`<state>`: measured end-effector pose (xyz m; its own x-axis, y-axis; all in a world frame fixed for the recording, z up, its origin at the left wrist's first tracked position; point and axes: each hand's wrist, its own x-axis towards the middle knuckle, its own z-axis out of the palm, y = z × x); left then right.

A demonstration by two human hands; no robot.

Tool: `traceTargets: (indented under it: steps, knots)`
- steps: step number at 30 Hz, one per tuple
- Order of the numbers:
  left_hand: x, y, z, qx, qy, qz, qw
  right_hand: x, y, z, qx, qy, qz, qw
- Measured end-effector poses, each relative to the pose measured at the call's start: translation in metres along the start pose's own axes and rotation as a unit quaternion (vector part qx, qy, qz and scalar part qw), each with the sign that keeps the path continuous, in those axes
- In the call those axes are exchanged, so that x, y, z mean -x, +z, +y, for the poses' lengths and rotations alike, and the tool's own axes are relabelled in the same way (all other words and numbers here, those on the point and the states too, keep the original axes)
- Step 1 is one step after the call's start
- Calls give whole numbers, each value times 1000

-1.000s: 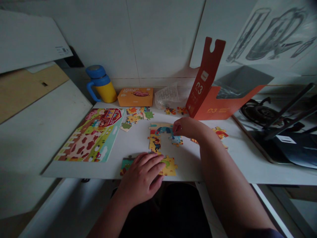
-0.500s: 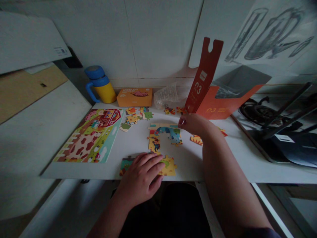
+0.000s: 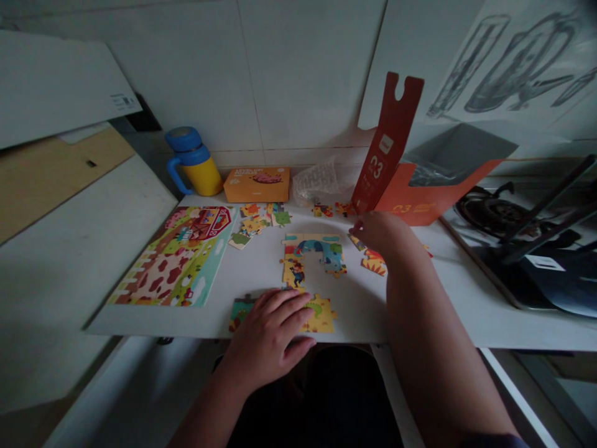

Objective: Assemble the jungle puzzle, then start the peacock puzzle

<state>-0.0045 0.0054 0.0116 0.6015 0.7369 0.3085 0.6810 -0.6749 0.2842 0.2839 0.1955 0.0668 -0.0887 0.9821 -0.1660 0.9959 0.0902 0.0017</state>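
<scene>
A partly joined jigsaw [image 3: 313,254] lies in the middle of the white table [image 3: 261,264], with an arch of pieces and a lower strip [image 3: 321,314] near the front edge. My left hand [image 3: 270,336] lies flat on that lower strip, fingers spread. My right hand [image 3: 380,231] is to the right of the arch, fingers curled down over loose pieces [image 3: 373,262]; whether it grips one is hidden. More loose pieces [image 3: 259,221] sit behind the arch.
A finished picture board [image 3: 180,255] lies at the left. Along the wall stand a blue and yellow mug [image 3: 196,163], an orange box [image 3: 257,184], a clear bag [image 3: 321,177] and an open red carton [image 3: 401,168]. A stove [image 3: 522,236] is at the right.
My right hand has left the arch of pieces and moved right and back toward the loose pieces by the carton. The left hand has stayed on the lower strip.
</scene>
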Motion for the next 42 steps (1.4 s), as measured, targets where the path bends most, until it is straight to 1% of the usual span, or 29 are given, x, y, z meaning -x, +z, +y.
traceTargets:
  steps: [7,15,21,23,26,29,31,33,36,38,40,42]
  knots:
    - [2,2,-2,12,7,10,1000,2,2,1,-26,53,49,997]
    - [1,0,0,17,4,14,1000,0,3,-3,-40,47,54,997]
    - [2,1,-1,14,6,21,1000,-1,6,1,-38,47,61,996]
    - [2,1,-2,15,8,20,1000,-1,3,3,-43,49,80,995]
    - [3,3,-3,17,9,13,1000,5,-9,5,-63,60,125,988]
    - [3,3,-4,19,10,14,1000,17,-22,12,-94,87,184,974]
    - [3,3,-4,21,11,16,1000,27,-23,21,-99,107,197,970]
    - [3,2,-4,24,10,15,1000,37,-17,33,-85,108,163,977]
    - [3,2,-4,30,9,19,999,53,5,51,-57,60,87,993]
    - [3,1,-4,31,12,26,999,62,23,57,-57,25,50,997]
    - [3,2,-4,30,18,31,999,70,39,59,-65,5,47,997]
    - [3,4,-5,28,22,35,999,76,53,59,-77,-2,68,995]
